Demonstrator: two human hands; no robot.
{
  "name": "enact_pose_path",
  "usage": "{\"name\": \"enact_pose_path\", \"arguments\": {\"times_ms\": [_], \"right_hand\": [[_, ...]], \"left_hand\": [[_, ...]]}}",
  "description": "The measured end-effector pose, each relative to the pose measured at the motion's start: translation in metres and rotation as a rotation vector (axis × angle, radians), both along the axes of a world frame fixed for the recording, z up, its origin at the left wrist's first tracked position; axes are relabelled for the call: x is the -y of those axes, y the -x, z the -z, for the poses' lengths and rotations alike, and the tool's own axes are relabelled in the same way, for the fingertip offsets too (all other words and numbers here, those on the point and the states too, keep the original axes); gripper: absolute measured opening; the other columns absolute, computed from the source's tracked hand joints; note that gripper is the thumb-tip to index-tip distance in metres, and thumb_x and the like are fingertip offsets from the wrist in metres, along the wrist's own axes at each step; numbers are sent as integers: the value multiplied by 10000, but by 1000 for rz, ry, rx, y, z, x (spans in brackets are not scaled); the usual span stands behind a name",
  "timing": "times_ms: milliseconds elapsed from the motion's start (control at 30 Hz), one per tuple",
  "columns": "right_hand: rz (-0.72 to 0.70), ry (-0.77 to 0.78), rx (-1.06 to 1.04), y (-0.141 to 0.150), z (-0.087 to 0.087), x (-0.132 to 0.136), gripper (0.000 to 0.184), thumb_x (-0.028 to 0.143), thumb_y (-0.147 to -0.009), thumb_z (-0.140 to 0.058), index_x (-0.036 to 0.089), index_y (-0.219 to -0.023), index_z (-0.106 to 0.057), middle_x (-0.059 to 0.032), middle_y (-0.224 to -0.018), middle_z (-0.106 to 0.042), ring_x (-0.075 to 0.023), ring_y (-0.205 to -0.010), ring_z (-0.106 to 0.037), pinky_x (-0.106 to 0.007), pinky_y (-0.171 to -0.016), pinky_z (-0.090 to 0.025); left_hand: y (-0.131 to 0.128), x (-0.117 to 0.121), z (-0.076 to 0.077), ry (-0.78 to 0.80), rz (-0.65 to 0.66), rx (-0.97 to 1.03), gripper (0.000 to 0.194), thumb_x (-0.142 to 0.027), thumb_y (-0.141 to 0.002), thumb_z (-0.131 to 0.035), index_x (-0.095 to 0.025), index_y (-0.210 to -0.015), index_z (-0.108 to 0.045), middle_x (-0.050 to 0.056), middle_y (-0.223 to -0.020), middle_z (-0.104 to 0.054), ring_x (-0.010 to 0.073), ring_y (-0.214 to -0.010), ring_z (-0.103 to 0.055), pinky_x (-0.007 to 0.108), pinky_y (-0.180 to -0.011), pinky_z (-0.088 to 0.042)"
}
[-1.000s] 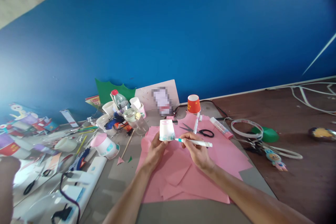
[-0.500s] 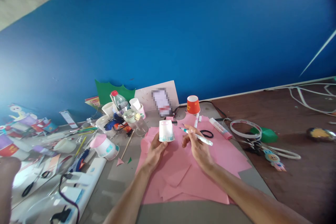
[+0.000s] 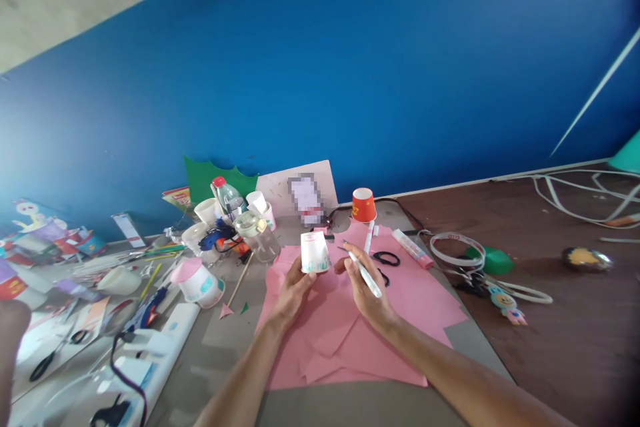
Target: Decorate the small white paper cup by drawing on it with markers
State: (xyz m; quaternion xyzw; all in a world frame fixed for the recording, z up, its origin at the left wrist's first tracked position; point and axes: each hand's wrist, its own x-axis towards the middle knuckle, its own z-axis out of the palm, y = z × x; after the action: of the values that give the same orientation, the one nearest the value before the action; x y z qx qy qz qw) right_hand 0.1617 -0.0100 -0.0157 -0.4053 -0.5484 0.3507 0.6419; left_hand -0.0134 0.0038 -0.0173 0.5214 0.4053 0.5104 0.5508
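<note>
My left hand (image 3: 296,288) is closed around the lower part of a white paper cup (image 3: 314,250), which is upside down with teal print near its rim and a small red mark near its base. In my right hand (image 3: 369,290) is a white marker pen (image 3: 367,273), its dark tip pointing up and left, apart from the cup. Both hands are above pink paper sheets (image 3: 345,340). Black-handled scissors (image 3: 387,259) lie on the paper beside my right hand, partly hidden by it.
An orange-red cup (image 3: 363,205) and a phone (image 3: 307,200) stand near the blue wall. A glue stick (image 3: 413,249) lies at right. Leftward are a glass jar (image 3: 259,237), a bottle (image 3: 227,197), a pink-topped cup (image 3: 199,282) and a white power strip (image 3: 170,340).
The marker has turned to point more steeply upward, and my right hand has shifted slightly left. The view has tilted, showing more of the hair claw at the top.
</note>
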Motion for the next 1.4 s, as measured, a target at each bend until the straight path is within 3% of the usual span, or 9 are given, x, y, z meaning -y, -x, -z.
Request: {"name": "enact_pose_path", "arguments": {"times_ms": [167, 300, 500, 667, 1167, 1400], "right_hand": [[-18, -43, 42, 1, 8, -1, 391, 439, -984, -451, 205, -1285, -540, -99, -1029, -683, -224, -934, -661, -376, -858, -528], [-33, -64, 81, 0, 11, -1, 370, 410, -974, -463, 206, -1270, -551, -106, -1073, -681, -235, -973, -668, -392, -885, -528], [-45, -79, 96, -4, 12, -1, 348, 372, -971, -472, 206, -1271, -533, -106, -1065, -691, -240, -982, -676, -402, -879, -526], [-50, -67, 67, -5, 15, -3, 339, 379, -959, -494, 202, -1243, -550, -100, -1019, -702, -238, -952, -680, -394, -846, -540], [-49, -57, 101, -5, 18, -6, 297, 361, -963, -491, 197, -1201, -564, -97, -988, -700, -241, -909, -680, -388, -830, -533], [-38, -74, 133, -6, 17, -5, 294, 344, -969, -484, 194, -1207, -568, -96, -994, -703, -239, -909, -681, -376, -817, -540]], "left_hand": [[-2, -1, -5, -7, 72, 40, 555, -506, -756, -735, -244, -1233, -627, 94, -1252, -656, 311, -1161, -595, 426, -1015, -452], [-2, -1, -4, -11, 69, 33, 536, -497, -766, -726, -258, -1235, -630, 100, -1262, -650, 312, -1150, -598, 427, -1004, -461], [-3, 1, -5, -28, 95, 78, 521, -434, -805, -707, -263, -1285, -599, 95, -1302, -628, 306, -1212, -563, 430, -1026, -443], [-4, 2, -6, -12, 67, 75, 549, -465, -778, -724, -303, -1288, -596, 77, -1327, -613, 303, -1148, -603, 414, -965, -479], [0, 0, 0, -24, 38, -9, 521, -470, -780, -728, -267, -1249, -624, 81, -1287, -643, 307, -1147, -594, 403, -971, -460], [-2, 4, -7, -27, 25, -47, 537, -503, -776, -721, -255, -1242, -625, 92, -1278, -651, 313, -1137, -608, 410, -965, -481]]}}
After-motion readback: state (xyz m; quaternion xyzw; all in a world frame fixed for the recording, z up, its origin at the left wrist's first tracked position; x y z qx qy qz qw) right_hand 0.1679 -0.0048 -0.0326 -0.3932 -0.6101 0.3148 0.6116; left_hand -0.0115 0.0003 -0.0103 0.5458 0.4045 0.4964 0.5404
